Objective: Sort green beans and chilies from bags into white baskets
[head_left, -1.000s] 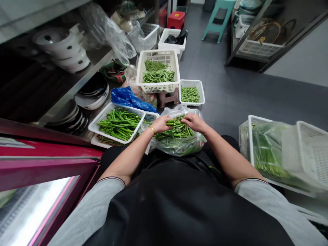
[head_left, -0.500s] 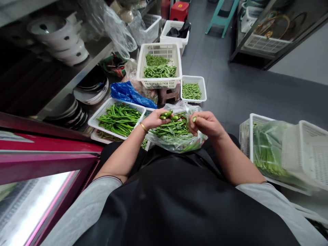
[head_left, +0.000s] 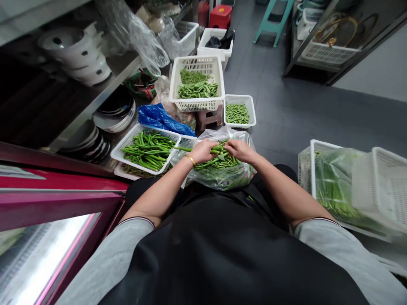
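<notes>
My left hand (head_left: 204, 151), with a gold bangle at its wrist, is closed round several green stalks; one long stalk sticks out to the left. Close beside it, my right hand (head_left: 239, 150) pinches the right end of the green stalks. Both hands are over an open clear plastic bag (head_left: 219, 180) on my lap, which holds more green stalks (head_left: 224, 162). At the left, a white basket (head_left: 118, 153) is heaped with long green peppers (head_left: 148, 148). The fingertips of both hands are partly hidden.
Ahead, a white basket (head_left: 197, 103) of greens sits on a stool (head_left: 210, 118). A smaller basket (head_left: 253, 112) holds short green pieces. Blue plastic (head_left: 162, 118) lies behind the peppers. Baskets (head_left: 313, 169) with bagged greens stand at right, metal shelves (head_left: 92, 101) at left.
My hands have come closer together over the bag. The right hand has moved left and now touches the stalks in my left hand. A long stalk now points left from the left hand.
</notes>
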Motion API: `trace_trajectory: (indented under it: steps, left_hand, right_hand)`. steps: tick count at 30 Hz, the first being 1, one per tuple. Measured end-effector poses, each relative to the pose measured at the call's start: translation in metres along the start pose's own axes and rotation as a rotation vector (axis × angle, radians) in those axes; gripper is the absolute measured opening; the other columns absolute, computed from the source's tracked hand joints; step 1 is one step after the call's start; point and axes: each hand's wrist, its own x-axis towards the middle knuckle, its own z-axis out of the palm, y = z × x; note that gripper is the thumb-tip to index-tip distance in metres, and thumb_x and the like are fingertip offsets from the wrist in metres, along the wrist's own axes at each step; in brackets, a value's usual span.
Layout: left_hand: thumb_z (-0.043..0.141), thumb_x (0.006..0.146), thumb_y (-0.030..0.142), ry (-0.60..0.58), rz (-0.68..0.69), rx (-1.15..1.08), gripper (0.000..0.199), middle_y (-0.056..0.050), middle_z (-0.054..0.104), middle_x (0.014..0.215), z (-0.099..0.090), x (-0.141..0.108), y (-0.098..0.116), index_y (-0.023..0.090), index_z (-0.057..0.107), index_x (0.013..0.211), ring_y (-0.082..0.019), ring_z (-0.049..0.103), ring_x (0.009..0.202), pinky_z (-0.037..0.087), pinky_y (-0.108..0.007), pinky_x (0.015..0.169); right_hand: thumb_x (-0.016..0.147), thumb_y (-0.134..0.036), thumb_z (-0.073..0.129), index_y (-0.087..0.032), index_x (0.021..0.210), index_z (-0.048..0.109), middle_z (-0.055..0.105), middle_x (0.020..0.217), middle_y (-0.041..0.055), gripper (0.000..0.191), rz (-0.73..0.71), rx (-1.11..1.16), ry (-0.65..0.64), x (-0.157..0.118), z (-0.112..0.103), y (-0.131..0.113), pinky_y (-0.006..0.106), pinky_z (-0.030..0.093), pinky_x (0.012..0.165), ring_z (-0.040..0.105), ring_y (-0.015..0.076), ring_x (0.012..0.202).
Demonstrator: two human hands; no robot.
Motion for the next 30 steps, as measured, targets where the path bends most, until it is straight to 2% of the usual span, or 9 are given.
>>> trace_trajectory:
  steps: [3, 7, 9, 13, 15, 17, 19, 23, 30]
  left_hand:
    - [0.066, 0.073, 0.017, 0.022, -0.005, -0.030, 0.001, -0.004, 0.064, 0.071, 0.001, 0.006, 0.000, 0.016, 0.065, 0.073, -0.020, 0.059, 0.078, 0.047, -0.029, 0.078]
    - [0.068, 0.073, 0.024, 0.134, 0.048, -0.192, 0.010, -0.004, 0.065, 0.077, -0.009, 0.007, -0.004, 0.015, 0.066, 0.078, -0.019, 0.060, 0.084, 0.048, -0.030, 0.079]
    - [0.069, 0.071, 0.028, 0.145, -0.018, -0.341, 0.017, -0.003, 0.065, 0.078, -0.018, 0.001, -0.006, 0.013, 0.065, 0.079, -0.018, 0.062, 0.080, 0.049, -0.030, 0.077]
    - [0.074, 0.068, 0.040, 0.185, -0.123, -0.698, 0.035, -0.002, 0.064, 0.079, -0.049, -0.023, -0.004, 0.013, 0.061, 0.087, -0.016, 0.063, 0.072, 0.052, -0.030, 0.072]
    - [0.075, 0.068, 0.040, 0.197, -0.091, -0.776, 0.039, -0.002, 0.064, 0.080, -0.069, -0.034, 0.000, 0.014, 0.061, 0.094, -0.016, 0.064, 0.074, 0.052, -0.029, 0.073]
    - [0.076, 0.068, 0.038, 0.174, -0.066, -0.782, 0.040, -0.002, 0.063, 0.080, -0.084, -0.042, 0.002, 0.014, 0.063, 0.097, -0.015, 0.063, 0.074, 0.052, -0.028, 0.072]
    - [0.076, 0.067, 0.036, 0.152, -0.069, -0.744, 0.037, -0.002, 0.063, 0.079, -0.091, -0.044, 0.001, 0.014, 0.063, 0.094, -0.015, 0.061, 0.073, 0.051, -0.028, 0.071]
    - [0.074, 0.065, 0.030, 0.148, -0.136, -0.586, 0.026, -0.002, 0.061, 0.078, -0.071, -0.032, -0.008, 0.014, 0.061, 0.081, -0.014, 0.058, 0.070, 0.049, -0.028, 0.070]
    - [0.070, 0.062, 0.014, -0.025, -0.196, -0.278, 0.025, -0.001, 0.064, 0.080, 0.004, -0.001, -0.008, 0.015, 0.060, 0.084, -0.017, 0.058, 0.076, 0.048, -0.028, 0.074]
  right_hand:
    - [0.090, -0.049, 0.054, -0.017, 0.079, 0.059, 0.060, 0.063, 0.0004, 0.035, -0.058, 0.496, 0.086, -0.006, -0.023, -0.005, 0.027, 0.043, 0.063, 0.055, 0.0135, 0.059]
    - [0.085, -0.067, 0.051, -0.019, 0.079, 0.056, 0.050, 0.055, -0.0054, 0.049, -0.122, 1.039, 0.130, -0.010, -0.014, 0.000, 0.030, 0.049, 0.061, 0.048, 0.0103, 0.047]
    - [0.090, -0.065, 0.044, -0.018, 0.085, 0.061, 0.055, 0.061, -0.0021, 0.050, -0.044, 0.864, 0.060, -0.004, 0.001, 0.008, 0.032, 0.052, 0.067, 0.054, 0.0122, 0.053]
    - [0.094, -0.034, 0.048, -0.019, 0.107, 0.070, 0.065, 0.101, 0.0112, 0.029, 0.164, 0.074, -0.130, 0.017, 0.033, 0.023, 0.035, 0.050, 0.080, 0.064, 0.0215, 0.087]
    - [0.092, -0.022, 0.046, -0.019, 0.120, 0.066, 0.060, 0.115, 0.0164, 0.035, 0.179, -0.253, -0.201, 0.024, 0.042, 0.023, 0.037, 0.048, 0.083, 0.062, 0.0255, 0.097]
    - [0.091, -0.020, 0.045, -0.017, 0.123, 0.065, 0.057, 0.122, 0.0191, 0.038, 0.159, -0.451, -0.258, 0.026, 0.042, 0.018, 0.038, 0.047, 0.086, 0.059, 0.0284, 0.106]
    - [0.091, -0.025, 0.050, -0.016, 0.116, 0.069, 0.056, 0.127, 0.0194, 0.033, 0.098, -0.464, -0.246, 0.024, 0.033, 0.010, 0.039, 0.044, 0.090, 0.053, 0.0312, 0.115]
    - [0.091, -0.036, 0.056, -0.015, 0.108, 0.070, 0.065, 0.112, 0.0159, 0.030, -0.097, -0.441, -0.197, 0.012, 0.000, -0.009, 0.034, 0.042, 0.085, 0.056, 0.0278, 0.106]
    - [0.090, -0.024, 0.053, -0.012, 0.092, 0.071, 0.070, 0.084, 0.0075, 0.022, -0.108, 0.085, -0.113, 0.009, -0.022, -0.023, 0.026, 0.040, 0.069, 0.060, 0.0161, 0.073]
